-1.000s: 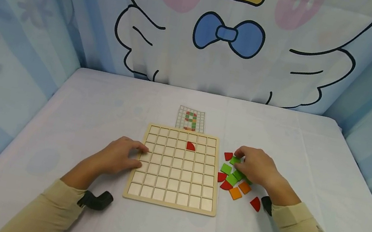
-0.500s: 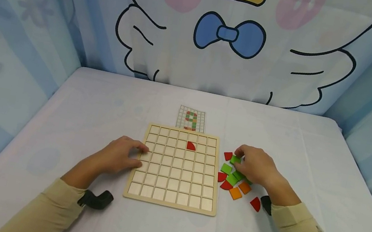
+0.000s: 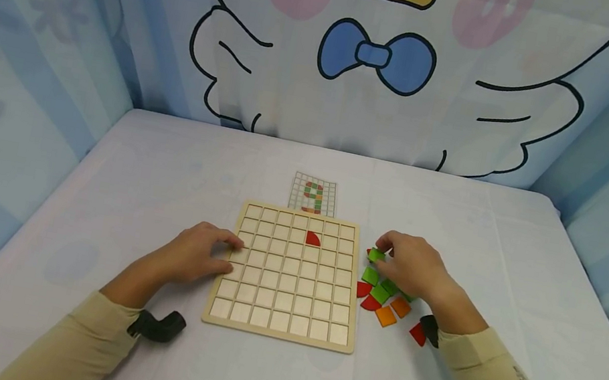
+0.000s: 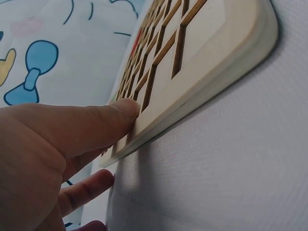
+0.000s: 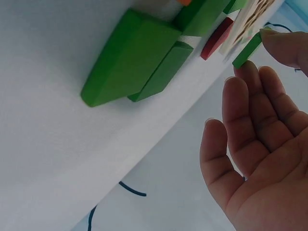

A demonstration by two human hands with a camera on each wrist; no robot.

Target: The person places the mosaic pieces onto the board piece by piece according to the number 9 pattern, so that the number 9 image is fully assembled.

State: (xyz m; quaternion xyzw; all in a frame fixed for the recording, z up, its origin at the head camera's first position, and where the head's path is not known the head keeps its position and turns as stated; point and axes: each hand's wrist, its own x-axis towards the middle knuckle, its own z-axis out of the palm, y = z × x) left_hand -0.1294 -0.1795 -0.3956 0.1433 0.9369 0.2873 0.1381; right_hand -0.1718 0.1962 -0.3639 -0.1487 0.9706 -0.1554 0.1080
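Note:
In the head view my right hand (image 3: 414,264) pinches a green square tile (image 3: 375,255) between thumb and fingertip, right of the board. The right wrist view shows this green tile (image 5: 248,50) held by its edges, off the table, with the other fingers loosely bent. My left hand (image 3: 198,254) rests at the left rim of a wooden grid board (image 3: 278,336). Seen from the left wrist, its thumb lies on the rim (image 4: 192,86). One red quarter-round tile (image 3: 313,239) sits in a cell near the board's top.
Beside the board's right edge lie loose green tiles (image 3: 380,294), orange square tiles (image 3: 385,317) and red quarter-round tiles (image 3: 363,290). A card with a coloured grid pattern (image 3: 313,193) lies behind the board. Another red tile (image 3: 418,333) lies near the right wrist.
My right hand has moved slightly left and away from me, lifting the green tile from the pile toward the board; it now partly covers a red tile. The left hand stays put.

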